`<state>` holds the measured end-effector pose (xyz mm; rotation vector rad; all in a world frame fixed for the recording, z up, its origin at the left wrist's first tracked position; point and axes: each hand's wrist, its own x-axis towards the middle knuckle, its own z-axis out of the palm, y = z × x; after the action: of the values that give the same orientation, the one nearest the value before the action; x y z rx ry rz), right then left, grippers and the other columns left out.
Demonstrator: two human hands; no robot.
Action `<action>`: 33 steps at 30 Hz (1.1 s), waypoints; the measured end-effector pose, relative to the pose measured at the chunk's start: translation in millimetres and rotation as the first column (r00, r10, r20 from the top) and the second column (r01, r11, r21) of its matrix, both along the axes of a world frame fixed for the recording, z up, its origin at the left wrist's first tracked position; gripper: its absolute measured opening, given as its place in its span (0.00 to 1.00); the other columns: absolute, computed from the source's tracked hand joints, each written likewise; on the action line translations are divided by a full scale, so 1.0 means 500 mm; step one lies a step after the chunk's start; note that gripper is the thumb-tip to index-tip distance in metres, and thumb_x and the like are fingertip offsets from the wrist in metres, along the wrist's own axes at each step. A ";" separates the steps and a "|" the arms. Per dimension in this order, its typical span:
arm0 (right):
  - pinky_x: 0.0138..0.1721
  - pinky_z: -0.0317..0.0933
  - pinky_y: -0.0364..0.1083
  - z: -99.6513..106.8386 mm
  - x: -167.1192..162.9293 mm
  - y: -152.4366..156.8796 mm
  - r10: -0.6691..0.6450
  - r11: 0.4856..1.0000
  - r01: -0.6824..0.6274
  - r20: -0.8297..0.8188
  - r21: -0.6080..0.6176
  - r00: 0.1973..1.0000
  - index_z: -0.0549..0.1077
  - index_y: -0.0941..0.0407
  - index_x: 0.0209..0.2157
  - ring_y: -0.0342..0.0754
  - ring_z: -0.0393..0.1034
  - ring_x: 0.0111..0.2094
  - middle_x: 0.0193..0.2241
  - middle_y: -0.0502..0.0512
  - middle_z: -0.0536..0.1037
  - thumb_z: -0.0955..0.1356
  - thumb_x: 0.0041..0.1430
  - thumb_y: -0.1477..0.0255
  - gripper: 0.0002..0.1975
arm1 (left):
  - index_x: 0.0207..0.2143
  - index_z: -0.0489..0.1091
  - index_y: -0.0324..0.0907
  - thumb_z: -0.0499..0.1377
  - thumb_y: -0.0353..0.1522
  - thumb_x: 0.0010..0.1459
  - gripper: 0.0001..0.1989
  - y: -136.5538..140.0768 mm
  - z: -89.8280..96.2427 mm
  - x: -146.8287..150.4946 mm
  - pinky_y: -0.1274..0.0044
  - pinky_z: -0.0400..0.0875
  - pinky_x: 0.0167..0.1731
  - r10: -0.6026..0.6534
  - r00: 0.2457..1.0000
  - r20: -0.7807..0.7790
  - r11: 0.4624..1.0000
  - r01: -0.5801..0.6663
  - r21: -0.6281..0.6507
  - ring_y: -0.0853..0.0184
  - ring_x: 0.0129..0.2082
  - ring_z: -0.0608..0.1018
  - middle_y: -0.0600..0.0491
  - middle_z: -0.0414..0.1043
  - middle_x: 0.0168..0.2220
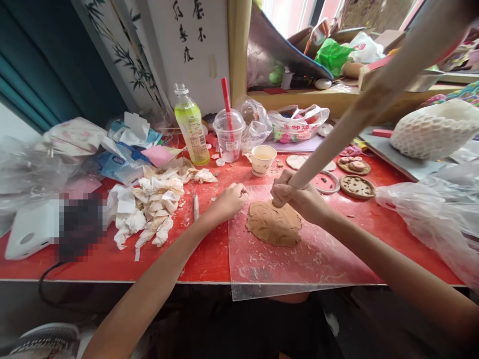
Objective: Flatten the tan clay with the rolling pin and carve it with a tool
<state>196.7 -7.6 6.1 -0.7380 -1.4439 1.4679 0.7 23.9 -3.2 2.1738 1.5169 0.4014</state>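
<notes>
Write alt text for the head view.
The right hand grips a stick at the far edge of flattened brown clay on a clear sheet; the left hand is nearby. Tissues, a bottle and cups crowd the red table.

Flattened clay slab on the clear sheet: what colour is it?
Light brown; the clay slab shows best in the head view.

Flattened brown clay slab (275,227), surface dented; a pale wooden rod (359,117) slants above the slab, tip perhaps touching.
</notes>
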 end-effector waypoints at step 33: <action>0.25 0.52 0.43 0.070 0.015 0.003 -0.124 0.976 0.103 0.104 0.189 0.987 0.63 0.56 0.24 0.38 0.56 0.22 0.19 0.45 0.62 0.69 0.54 0.70 0.11 | 0.33 0.67 0.41 0.47 0.30 0.59 0.09 0.002 -0.005 -0.002 0.76 0.65 0.39 -0.007 1.000 0.006 1.000 0.007 0.014 0.65 0.39 0.72 0.51 0.69 0.36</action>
<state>204.4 -6.2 41.3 -0.7872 -1.5740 1.2032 -0.4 24.8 -5.6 2.1858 1.5066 0.4170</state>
